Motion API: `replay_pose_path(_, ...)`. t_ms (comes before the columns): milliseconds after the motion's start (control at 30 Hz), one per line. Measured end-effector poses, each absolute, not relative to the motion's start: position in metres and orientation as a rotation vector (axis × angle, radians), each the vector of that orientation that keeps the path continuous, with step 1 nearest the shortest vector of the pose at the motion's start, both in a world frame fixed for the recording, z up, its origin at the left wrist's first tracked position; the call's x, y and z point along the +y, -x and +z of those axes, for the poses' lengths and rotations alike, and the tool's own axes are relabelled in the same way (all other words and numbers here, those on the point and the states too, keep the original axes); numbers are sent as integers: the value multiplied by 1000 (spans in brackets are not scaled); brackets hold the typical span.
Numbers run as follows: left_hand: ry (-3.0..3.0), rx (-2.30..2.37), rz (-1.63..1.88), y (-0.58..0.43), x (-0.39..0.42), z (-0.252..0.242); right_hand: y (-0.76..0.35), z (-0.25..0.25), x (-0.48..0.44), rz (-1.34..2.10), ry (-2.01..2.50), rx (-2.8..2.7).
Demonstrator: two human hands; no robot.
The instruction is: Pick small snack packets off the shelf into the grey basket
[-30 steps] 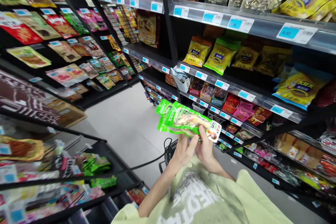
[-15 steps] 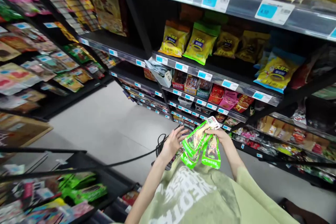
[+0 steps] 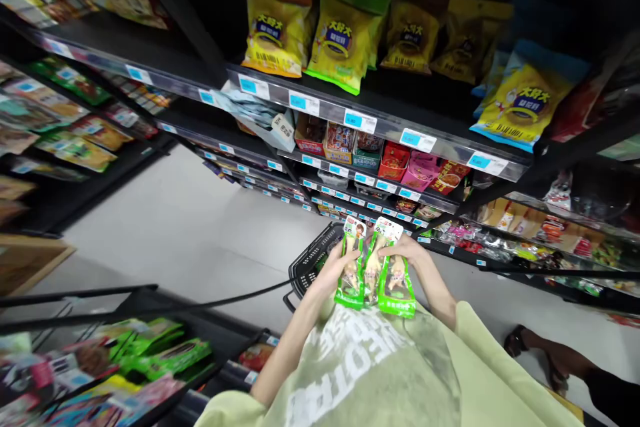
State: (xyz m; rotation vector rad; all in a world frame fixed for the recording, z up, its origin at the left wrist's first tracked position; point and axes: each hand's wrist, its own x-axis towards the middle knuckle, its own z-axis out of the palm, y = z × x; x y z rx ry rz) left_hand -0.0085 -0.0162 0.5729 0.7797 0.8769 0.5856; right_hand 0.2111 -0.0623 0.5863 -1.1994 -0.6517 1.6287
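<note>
While the left hand pinches one green packet between its fingers, the right hand pinches two green packets (partly overlapping). All lie before the printed shirt, appearing right of the black basket.

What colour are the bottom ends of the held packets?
Bright green on the packets, clearest in the head view.

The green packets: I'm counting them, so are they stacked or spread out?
Spread, partly overlapping: the left hand and right hand hold the green packets fanned out, lower ends side by side.
</note>
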Motion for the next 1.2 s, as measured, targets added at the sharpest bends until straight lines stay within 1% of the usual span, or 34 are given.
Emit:
replay_pose_path(133, -915, 892, 601, -13, -19, 574, -229, 584, -63, 1576, 1215, -580)
replay_pose_path(300, -1173, 965, 618, -56, -15, 566, -251, 573, -49, 1450, 1312, -780)
replay_pose_path(467, -1043, 965, 653, -95, -14, 547, -282, 558, -39, 1415, 1412, -879)
replay_pose_path(600, -858, 967, 683, -113, -14, 543, -305, 563, -43, 1488, 1359, -728)
replay_pose_path(733, -687, 944, 697, -123, -15, 542, -312, 577, -61, 1489, 1230, -549)
replay_pose_path(933, -567, 968, 641, -128, -14, 544, -300, 589, -108, 1389, 1252, -374)
replay_pose_path(1100, -541, 971, 536, -120, -14, 557, -281, 609, -155, 1357, 1211, -280)
replay_pose_path(1200, -557, 920, 470, -110, -21, 565, -270, 612, -169, 1364, 1212, -267)
